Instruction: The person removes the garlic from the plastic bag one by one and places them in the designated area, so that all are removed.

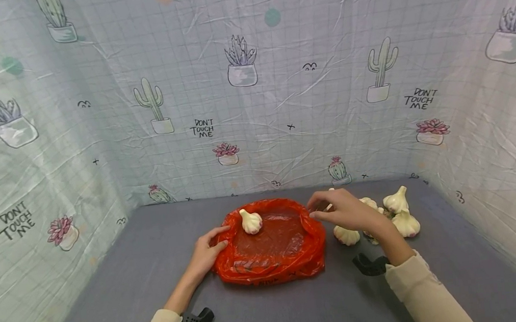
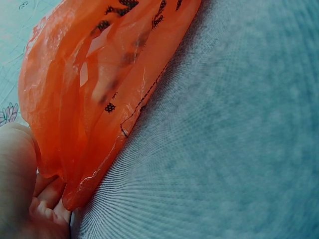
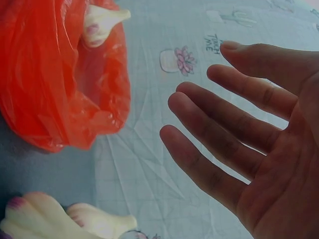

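Note:
A red plastic bag [image 1: 274, 272] lies spread open on the table, its mouth facing up. Inside it, near the back left of the mouth, sits a garlic bulb [image 1: 251, 222]. My left hand [image 1: 203, 252] holds the bag's left edge; in the left wrist view its thumb [image 2: 17, 179] and fingers are on either side of the plastic. Over by the right rim hovers my right hand [image 1: 347, 210], fingers extended and spread, with nothing in it. The right wrist view shows the palm [image 3: 284, 174] bare, beside the bag [image 3: 45, 74] and the bulb in its mouth [image 3: 99, 25].
Several more garlic bulbs [image 1: 405, 224] are grouped on the grey table [image 1: 167, 225] to the right of the bag, partly behind my right hand and forearm. A curtain [image 1: 289, 97] printed with cacti surrounds the table at the back and sides.

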The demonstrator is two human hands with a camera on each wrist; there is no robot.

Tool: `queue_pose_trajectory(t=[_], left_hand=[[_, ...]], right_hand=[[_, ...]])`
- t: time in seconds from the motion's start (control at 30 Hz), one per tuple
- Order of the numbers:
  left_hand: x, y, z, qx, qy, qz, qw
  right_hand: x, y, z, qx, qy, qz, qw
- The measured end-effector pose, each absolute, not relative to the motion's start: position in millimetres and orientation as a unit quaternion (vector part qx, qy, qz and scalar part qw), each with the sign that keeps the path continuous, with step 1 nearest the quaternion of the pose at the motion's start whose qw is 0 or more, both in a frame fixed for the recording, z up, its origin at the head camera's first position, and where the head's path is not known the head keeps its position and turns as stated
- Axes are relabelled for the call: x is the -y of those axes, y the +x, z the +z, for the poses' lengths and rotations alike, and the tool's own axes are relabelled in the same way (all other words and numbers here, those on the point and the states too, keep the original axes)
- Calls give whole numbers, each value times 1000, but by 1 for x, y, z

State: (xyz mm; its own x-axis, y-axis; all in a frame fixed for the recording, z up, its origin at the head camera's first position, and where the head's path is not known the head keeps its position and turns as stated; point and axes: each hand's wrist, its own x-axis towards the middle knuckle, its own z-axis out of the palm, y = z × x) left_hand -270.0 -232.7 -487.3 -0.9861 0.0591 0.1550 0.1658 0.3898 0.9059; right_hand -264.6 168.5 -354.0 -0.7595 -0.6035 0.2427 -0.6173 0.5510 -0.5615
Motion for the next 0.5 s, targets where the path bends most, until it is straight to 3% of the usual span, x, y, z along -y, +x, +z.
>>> queue_pose_trajectory(t=[0.5], left_hand=[[233, -270, -488, 835, -59, -545, 53]], right_hand=[[-135, -271, -356, 870, 385, 309, -15]])
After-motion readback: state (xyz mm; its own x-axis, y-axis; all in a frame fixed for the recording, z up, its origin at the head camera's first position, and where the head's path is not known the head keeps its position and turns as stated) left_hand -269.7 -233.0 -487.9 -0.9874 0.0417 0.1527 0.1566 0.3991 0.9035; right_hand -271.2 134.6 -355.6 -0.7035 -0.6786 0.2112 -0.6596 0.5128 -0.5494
